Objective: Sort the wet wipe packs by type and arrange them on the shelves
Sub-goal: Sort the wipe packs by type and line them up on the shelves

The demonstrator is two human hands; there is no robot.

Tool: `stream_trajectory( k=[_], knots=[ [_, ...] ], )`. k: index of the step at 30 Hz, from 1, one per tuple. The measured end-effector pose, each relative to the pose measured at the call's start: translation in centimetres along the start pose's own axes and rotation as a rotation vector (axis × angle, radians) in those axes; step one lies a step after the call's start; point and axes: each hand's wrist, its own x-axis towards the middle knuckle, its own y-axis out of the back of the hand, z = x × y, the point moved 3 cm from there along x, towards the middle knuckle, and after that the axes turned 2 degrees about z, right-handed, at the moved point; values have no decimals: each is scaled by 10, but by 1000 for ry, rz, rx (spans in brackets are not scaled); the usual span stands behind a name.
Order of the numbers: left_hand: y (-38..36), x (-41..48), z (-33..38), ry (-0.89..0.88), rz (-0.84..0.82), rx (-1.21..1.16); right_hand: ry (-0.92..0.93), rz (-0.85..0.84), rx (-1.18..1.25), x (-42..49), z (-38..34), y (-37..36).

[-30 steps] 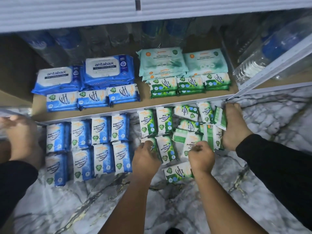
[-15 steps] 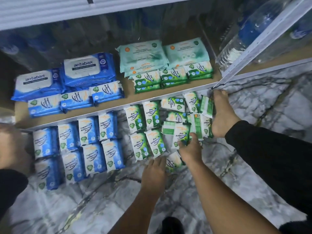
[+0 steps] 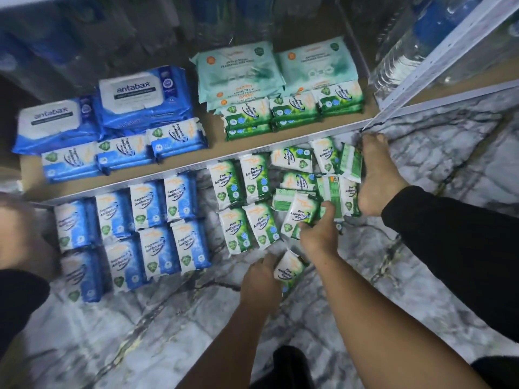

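Pine pack [image 3: 289, 269] in left fingers [image 3: 268, 261] (over floor [image 3: 168, 318])

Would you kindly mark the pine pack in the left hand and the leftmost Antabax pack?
pine pack [image 3: 290, 266], head view, its printed front.
leftmost Antabax pack [image 3: 49, 117], head view, its white lid label.

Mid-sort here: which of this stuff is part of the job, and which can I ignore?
Job: green pine packs, blue fragrance-free packs, Antabax packs, teal packs, shelf, left hand gripping a pine pack, right hand gripping another.
Ignore: water bottles, marble floor, bare foot.
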Motion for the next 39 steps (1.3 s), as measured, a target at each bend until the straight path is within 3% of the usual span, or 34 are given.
stream_trajectory(
  k=[3,9,14,19,29,39],
  knots=[
    [2,-6,-2,-3,-74,-18,15,-36,-59,-4,1,8],
    [31,-25,1,-21,-59,-76,116,-24,-87,-28,-6,35],
    [74,-52,13,0,8,-269,127,-68,53,-45,-5,47],
    [116,-77,20,-4,140,-305,222,-82,148,-31,2,45],
    [149,-78,1,84,265,-509,313,-161,7,-85,-44,80],
    [142,-36,-15,198,329,-521,365,-282,-120,-65,-48,38]
  ],
)
